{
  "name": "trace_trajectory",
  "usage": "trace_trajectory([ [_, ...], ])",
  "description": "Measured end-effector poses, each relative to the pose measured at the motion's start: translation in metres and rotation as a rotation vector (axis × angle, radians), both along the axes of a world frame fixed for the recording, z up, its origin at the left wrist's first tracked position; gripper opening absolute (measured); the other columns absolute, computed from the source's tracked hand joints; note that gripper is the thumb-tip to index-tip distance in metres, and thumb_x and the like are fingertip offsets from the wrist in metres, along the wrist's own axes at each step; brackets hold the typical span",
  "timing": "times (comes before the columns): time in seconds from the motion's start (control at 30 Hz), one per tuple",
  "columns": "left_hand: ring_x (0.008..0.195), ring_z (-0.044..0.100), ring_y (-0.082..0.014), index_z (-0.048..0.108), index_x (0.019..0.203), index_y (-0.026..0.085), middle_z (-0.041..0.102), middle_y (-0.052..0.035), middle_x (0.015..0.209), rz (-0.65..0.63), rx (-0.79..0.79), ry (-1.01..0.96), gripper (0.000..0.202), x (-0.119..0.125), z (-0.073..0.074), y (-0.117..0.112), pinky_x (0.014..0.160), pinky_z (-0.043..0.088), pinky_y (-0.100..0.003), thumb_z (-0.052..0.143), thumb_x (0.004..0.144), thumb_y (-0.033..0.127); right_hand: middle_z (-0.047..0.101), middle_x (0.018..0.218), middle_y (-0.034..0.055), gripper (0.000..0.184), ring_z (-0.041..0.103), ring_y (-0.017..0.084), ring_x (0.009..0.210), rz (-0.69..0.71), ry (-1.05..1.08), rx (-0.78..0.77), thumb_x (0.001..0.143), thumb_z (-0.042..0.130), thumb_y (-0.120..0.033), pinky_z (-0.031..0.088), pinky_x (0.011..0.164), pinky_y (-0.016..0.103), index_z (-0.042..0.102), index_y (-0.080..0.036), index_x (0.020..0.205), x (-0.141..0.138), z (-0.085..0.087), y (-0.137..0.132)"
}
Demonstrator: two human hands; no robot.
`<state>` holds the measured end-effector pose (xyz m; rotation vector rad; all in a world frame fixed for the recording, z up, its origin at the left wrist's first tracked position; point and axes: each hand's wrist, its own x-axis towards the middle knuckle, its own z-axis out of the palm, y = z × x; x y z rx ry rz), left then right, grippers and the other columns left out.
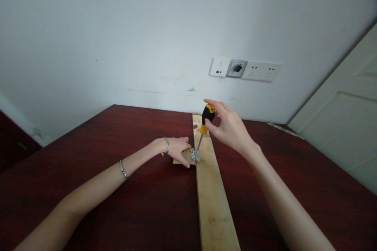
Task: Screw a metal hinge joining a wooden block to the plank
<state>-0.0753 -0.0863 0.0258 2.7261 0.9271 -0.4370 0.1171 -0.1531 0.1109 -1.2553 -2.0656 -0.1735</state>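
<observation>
A long pale wooden plank [212, 196] lies on the dark red table [118, 188], running from the near edge toward the wall. A small metal hinge [194, 155] sits at its left edge, joined to a small wooden piece [182, 160]. My right hand [228, 127] is closed round the black and yellow handle of a screwdriver [206, 119], which stands nearly upright with its tip on the hinge. My left hand [176, 150] lies flat on the small wooden piece beside the hinge, fingers stretched out. Bracelets circle my left wrist and forearm.
A white wall rises behind the table with a row of sockets and switches [246, 70]. A pale door [347, 125] stands at the right. The table's left corner drops off toward a dark floor area [14, 145].
</observation>
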Motion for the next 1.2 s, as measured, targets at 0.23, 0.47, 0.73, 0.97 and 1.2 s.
trace_trajectory([
  [0.23,0.096,0.054,-0.0271,0.057,0.117,0.016,0.050,-0.0117,0.110,-0.005,-0.004,0.008,0.080,0.0004,0.0028,-0.0012,0.078,0.047,-0.032,0.055,0.065,0.077,0.058,0.107,0.0091,0.046,0.060,0.020,0.078,-0.034,-0.004,0.018,0.082,0.060,-0.038,0.051,0.074,0.038,0.055,-0.023,0.126,-0.0007,0.0003,0.0006],
  [0.47,0.094,0.055,-0.0273,0.057,0.118,0.015,0.050,-0.0118,0.108,-0.018,-0.002,0.001,0.081,0.0005,0.0021,-0.0009,0.076,0.047,-0.033,0.056,0.065,0.076,0.058,0.115,0.0110,0.055,0.060,0.021,0.084,0.018,0.039,-0.009,0.081,0.054,-0.023,0.051,0.072,0.035,0.045,-0.019,0.135,0.0003,-0.0018,0.0022],
  [0.73,0.093,0.054,-0.0260,0.059,0.116,0.015,0.051,-0.0111,0.107,-0.026,0.009,-0.005,0.080,0.0001,0.0008,-0.0001,0.075,0.046,-0.031,0.057,0.065,0.076,0.057,0.110,0.0091,0.051,0.059,0.018,0.077,-0.003,0.035,-0.029,0.082,0.056,-0.028,0.051,0.074,0.036,0.049,-0.023,0.132,0.0011,-0.0019,0.0037],
  [0.97,0.091,0.055,-0.0263,0.059,0.116,0.014,0.051,-0.0115,0.108,-0.006,0.013,-0.015,0.079,0.0001,0.0004,-0.0008,0.071,0.045,-0.030,0.058,0.064,0.075,0.052,0.115,0.0099,0.052,0.059,0.017,0.071,-0.042,0.011,0.002,0.081,0.059,-0.037,0.052,0.072,0.039,0.050,-0.025,0.131,-0.0010,-0.0036,0.0032],
  [1.2,0.093,0.054,-0.0266,0.059,0.116,0.014,0.052,-0.0119,0.108,-0.011,0.026,-0.005,0.078,0.0012,0.0011,-0.0015,0.073,0.045,-0.030,0.059,0.065,0.073,0.054,0.109,0.0098,0.057,0.058,0.018,0.075,0.021,0.068,-0.037,0.079,0.055,-0.024,0.052,0.073,0.038,0.044,-0.020,0.135,-0.0024,-0.0055,0.0048],
])
